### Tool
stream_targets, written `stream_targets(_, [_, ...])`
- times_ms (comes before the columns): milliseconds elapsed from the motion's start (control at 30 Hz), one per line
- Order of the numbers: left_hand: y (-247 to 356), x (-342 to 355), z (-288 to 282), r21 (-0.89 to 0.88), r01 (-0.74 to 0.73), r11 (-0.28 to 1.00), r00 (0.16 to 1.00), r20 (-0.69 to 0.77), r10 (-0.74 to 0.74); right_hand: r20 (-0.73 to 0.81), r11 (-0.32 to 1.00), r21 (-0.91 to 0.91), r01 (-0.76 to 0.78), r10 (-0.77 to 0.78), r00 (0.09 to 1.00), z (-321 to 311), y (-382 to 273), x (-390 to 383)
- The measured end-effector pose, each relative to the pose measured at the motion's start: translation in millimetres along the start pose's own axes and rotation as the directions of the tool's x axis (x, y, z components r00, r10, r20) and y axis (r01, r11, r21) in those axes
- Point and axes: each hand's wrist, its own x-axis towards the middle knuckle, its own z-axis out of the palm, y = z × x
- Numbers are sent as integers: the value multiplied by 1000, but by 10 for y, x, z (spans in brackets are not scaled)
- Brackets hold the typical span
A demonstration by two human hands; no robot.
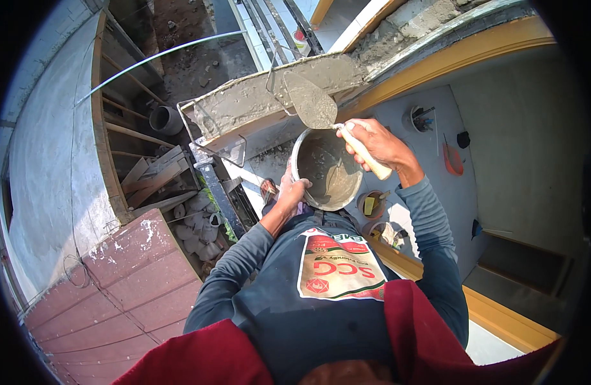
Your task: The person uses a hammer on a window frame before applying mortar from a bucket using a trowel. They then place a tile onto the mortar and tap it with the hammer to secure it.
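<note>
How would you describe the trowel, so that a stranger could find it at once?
Start at the grey wet mortar along the wall top. Just below it is a round bucket, gripped by the left hand. The trowel, in the right hand, is the only tool with a pointed grey blade and pale handle.

Concrete wall top (398, 32), wet mortar (257, 99) spread along it
</note>
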Motion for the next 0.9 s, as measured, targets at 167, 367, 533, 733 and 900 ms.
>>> stream_targets(167, [4, 7, 6, -18, 15, 1000, 1000, -15, -15, 16, 984, -162, -77, 80, 997, -50, -186, -70])
stream_targets(367, [-25, 38, -44, -126, 8, 992, 1000, 0, -8, -198, 997, -54, -64, 52, 979, -415, 106, -33])
stream_targets(533, [155, 20, 37, -79, 113, 990, 993, -9, -114, -282, 973, 229, -8, 74, 957, -484, 205, -377])
stream_targets(733, [131, 123, 43, -95, 1, 996, 1000, 29, 2, -428, 993, -114, 36, -81, 900, -211, 313, -845])
stream_targets(900, [437, 39, 182, -41, 22, 999, 999, 50, -20, -336, 686, -726, -51, -289, 896, -116, 854, -956])
